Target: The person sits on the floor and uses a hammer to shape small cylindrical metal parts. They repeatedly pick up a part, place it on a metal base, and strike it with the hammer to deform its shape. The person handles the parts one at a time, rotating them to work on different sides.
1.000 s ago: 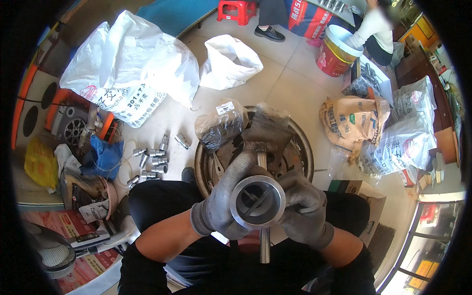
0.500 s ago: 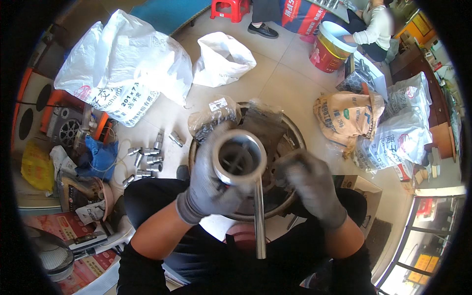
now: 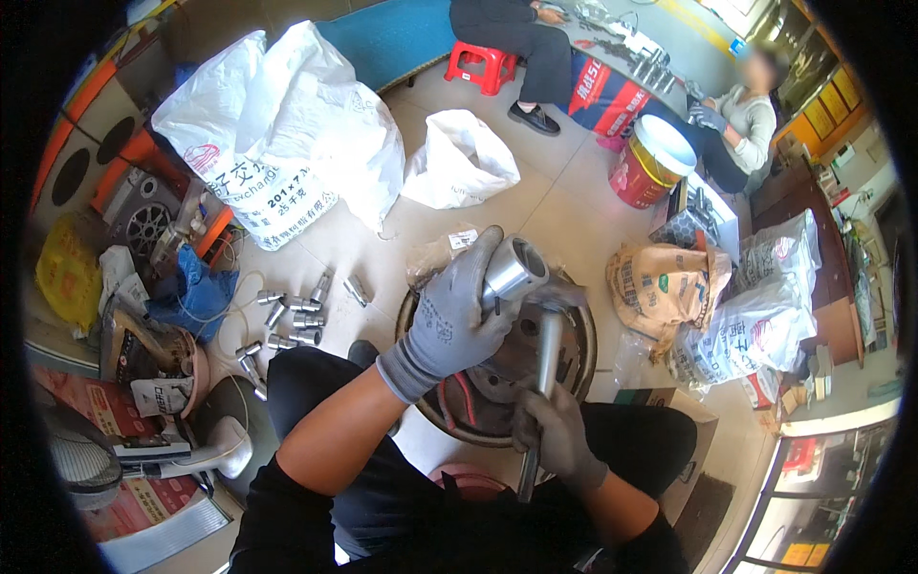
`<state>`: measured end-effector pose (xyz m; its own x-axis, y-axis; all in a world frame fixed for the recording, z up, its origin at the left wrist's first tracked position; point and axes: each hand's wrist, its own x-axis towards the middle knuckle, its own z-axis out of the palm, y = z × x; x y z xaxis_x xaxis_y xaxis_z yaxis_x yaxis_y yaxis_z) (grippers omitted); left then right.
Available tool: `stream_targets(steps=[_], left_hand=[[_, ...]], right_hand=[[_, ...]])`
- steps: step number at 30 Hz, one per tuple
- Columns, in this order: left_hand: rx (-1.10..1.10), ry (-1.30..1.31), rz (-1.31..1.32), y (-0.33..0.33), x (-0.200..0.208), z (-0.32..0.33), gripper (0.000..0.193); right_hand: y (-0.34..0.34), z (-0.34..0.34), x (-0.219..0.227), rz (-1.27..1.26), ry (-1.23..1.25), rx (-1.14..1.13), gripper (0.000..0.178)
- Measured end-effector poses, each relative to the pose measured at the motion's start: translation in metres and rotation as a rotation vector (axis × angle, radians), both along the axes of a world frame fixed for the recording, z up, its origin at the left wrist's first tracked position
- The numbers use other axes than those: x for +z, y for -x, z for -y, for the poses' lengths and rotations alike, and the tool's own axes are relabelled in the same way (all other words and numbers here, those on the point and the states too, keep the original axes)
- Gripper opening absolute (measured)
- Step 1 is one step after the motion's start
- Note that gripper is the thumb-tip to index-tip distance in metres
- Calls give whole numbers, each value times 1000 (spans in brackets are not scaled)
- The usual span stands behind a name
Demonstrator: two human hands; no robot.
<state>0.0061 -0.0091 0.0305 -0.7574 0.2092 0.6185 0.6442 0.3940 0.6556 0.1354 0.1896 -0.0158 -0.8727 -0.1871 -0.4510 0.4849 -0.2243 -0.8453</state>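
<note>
My left hand, in a grey glove, grips a short silver metal cylinder with a hollow end, tilted up and to the right. My right hand, also gloved, is closed around a long metal rod that runs up to the cylinder. Both are held over a round metal drum-like disc on the floor between my knees. A clear plastic bag lies at the disc's far-left rim.
Several small silver metal sleeves lie on the floor at left. Big white sacks stand behind them. Printed sacks and a red bucket sit at right, near two seated persons. Clutter and a fan fill the left edge.
The cylinder has turned from facing me to pointing up and right, moving away from my chest. My right hand left the cylinder and took hold of the rod lower down.
</note>
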Motion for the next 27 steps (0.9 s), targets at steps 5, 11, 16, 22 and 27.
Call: stream_targets(steps=[5,11,16,22,27], left_hand=[[62,-30,144,-2,0,-3,69],[21,-73,204,-5,2,-5,67],[27,-46,187,-3,4,1,67],[14,-75,249,-2,2,-2,66],[7,-49,223,0,1,-1,65]], right_hand=[[-25,1,54,-559,-415,48,29],[-24,-3,85,-739,-481,151,41],[-20,-9,74,-550,-969,197,32],[-27,-21,87,-739,-574,312,36],[-23,-17,73,-781,-1150,91,18]])
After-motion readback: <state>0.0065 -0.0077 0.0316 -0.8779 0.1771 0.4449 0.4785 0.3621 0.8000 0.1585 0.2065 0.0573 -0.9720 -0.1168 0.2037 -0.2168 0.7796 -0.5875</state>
